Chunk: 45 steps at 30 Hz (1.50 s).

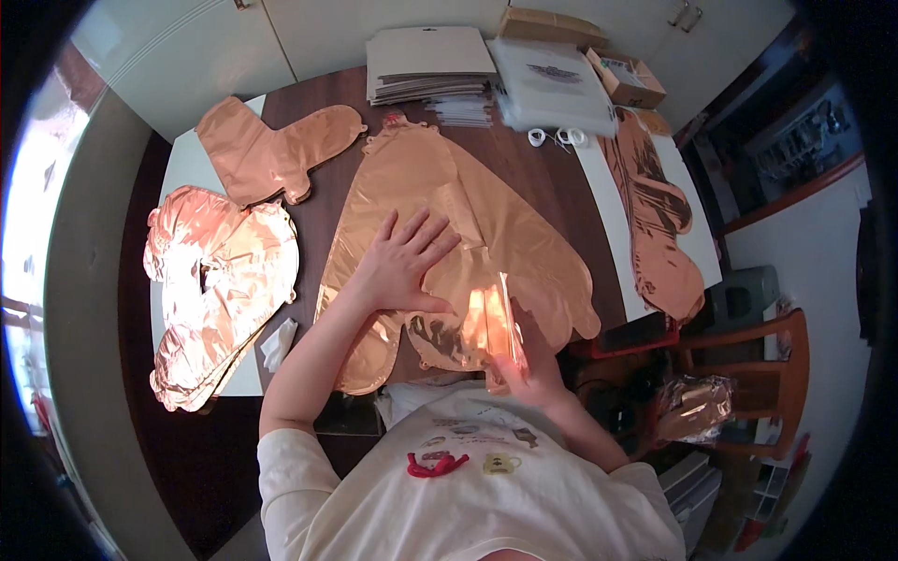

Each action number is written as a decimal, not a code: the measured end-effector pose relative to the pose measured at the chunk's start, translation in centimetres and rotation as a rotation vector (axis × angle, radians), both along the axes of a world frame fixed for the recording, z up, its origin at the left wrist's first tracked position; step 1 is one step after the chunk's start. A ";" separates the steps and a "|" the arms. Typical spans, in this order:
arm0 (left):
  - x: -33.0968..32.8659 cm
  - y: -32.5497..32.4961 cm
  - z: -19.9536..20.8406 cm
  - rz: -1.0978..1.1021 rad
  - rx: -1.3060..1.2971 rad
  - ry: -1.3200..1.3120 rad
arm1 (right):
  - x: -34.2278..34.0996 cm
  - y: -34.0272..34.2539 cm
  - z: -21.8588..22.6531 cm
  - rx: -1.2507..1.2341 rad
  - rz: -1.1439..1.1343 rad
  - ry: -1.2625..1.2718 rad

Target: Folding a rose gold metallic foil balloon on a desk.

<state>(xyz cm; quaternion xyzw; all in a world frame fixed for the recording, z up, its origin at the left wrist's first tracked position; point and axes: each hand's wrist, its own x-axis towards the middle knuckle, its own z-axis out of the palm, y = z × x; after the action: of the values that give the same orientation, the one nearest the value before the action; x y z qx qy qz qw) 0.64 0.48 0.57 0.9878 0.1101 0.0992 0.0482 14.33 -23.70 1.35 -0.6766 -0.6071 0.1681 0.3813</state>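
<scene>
A large, flat rose-gold foil balloon (519, 220) is spread over the middle of the brown table, its wide end toward me. My left hand (400, 266) lies flat on it, palm down, fingers spread, left of centre. At the near edge, my right hand (537, 376) grips a folded, shiny flap of the same balloon, thumb on top; the foil and blur partly hide its other fingers. Light glares off the raised flap between the two hands. Part of the balloon's near edge is creased close to my body.
More flat foil balloons lie at the far left (271, 154), near left (271, 252) and right (659, 252). Along the back stand stacked grey cards (426, 65), clear plastic bags (552, 84), white ribbon rolls (572, 137) and a small box (629, 79). A wooden chair (795, 374) is at right.
</scene>
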 end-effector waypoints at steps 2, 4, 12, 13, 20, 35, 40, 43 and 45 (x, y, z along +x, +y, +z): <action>0.0 0.0 0.1 0.003 -0.001 -0.004 | -0.4 0.3 -0.1 -0.045 0.007 -0.078; 0.1 -0.1 0.3 0.000 -0.008 0.001 | -0.6 0.4 -0.9 -0.052 0.001 -0.149; 0.0 0.1 -0.1 0.007 -0.021 0.019 | -1.5 1.6 -0.2 -0.028 0.149 -0.379; 0.1 0.1 -0.3 0.011 -0.014 0.007 | -1.7 1.7 0.0 -0.028 0.149 -0.379; 0.2 -0.1 0.1 0.019 -0.027 0.030 | -2.4 2.4 -0.5 -0.052 0.199 -0.535; 0.0 0.0 0.1 -0.002 -0.007 -0.006 | 0.7 -0.7 -1.1 -0.170 -0.168 -0.377; 0.1 -0.1 0.1 0.002 -0.012 0.004 | -0.8 -1.6 -3.4 -0.096 -0.266 -0.217; 0.0 -0.2 0.2 0.012 -0.011 0.018 | -1.1 -1.5 -4.9 -0.126 -0.298 -0.200; 0.1 -0.1 0.3 0.004 -0.011 0.015 | -1.3 -1.8 -7.2 -0.125 -0.404 -0.072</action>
<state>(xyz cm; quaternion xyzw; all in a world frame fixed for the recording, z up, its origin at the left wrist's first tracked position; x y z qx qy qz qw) 0.71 0.36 0.85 0.9880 0.1131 0.0911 0.0525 13.07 -25.50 -5.87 -0.8124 -0.4610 0.1013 0.3424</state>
